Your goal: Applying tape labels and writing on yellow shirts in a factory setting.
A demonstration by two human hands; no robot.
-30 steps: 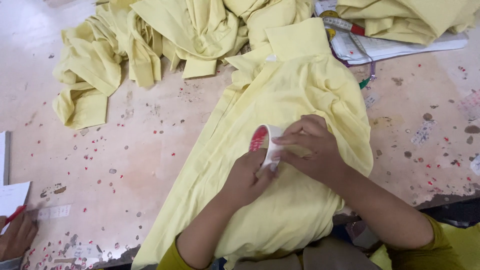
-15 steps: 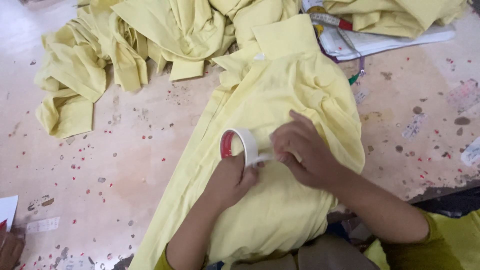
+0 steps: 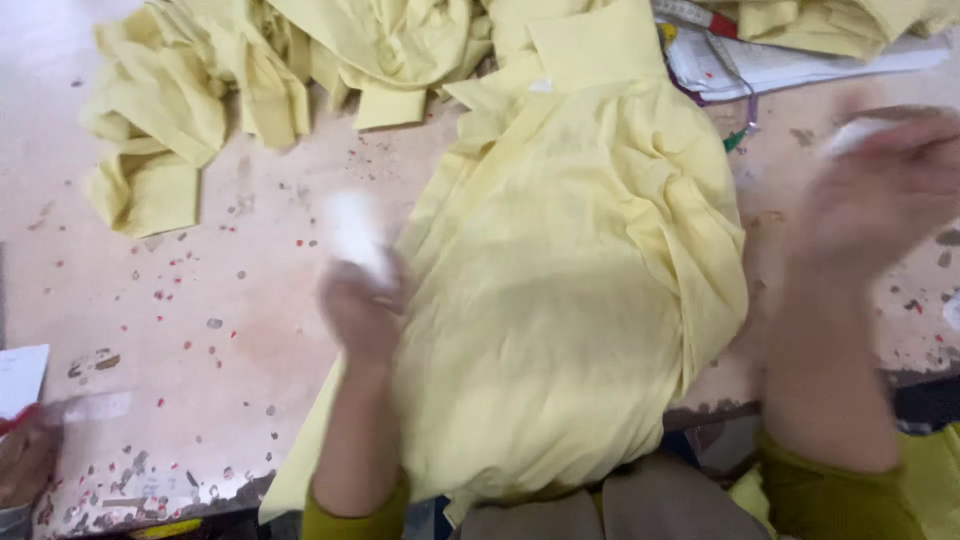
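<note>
We saw the yellow garment (image 3: 570,330) spread flat over the near table edge at 6 o'clock, collar end pointing to 12, untouched by either hand. Left hand (image 3: 362,305) sat at about 8 o'clock of it, just beside its left edge, fingers closed around a blurred white roll (image 3: 355,232), probably tape; grip looked wrapped on it, motion blur heavy. Right hand (image 3: 880,200) was at 3 o'clock, well off the cloth over the bare table (image 3: 200,300), pinching something small and white (image 3: 855,135) at its tips; we couldn't tell what it was, maybe a torn-off piece. Judging from this, the piece seemed pulled free but nothing was stuck on the garment yet, so applying looked left to do. Farther out, a heap of yellow pieces (image 3: 250,90) lay at 11 o'clock, papers (image 3: 800,60) at 1 o'clock. Another person's hand (image 3: 25,465) showed at the 8 o'clock corner.
</note>
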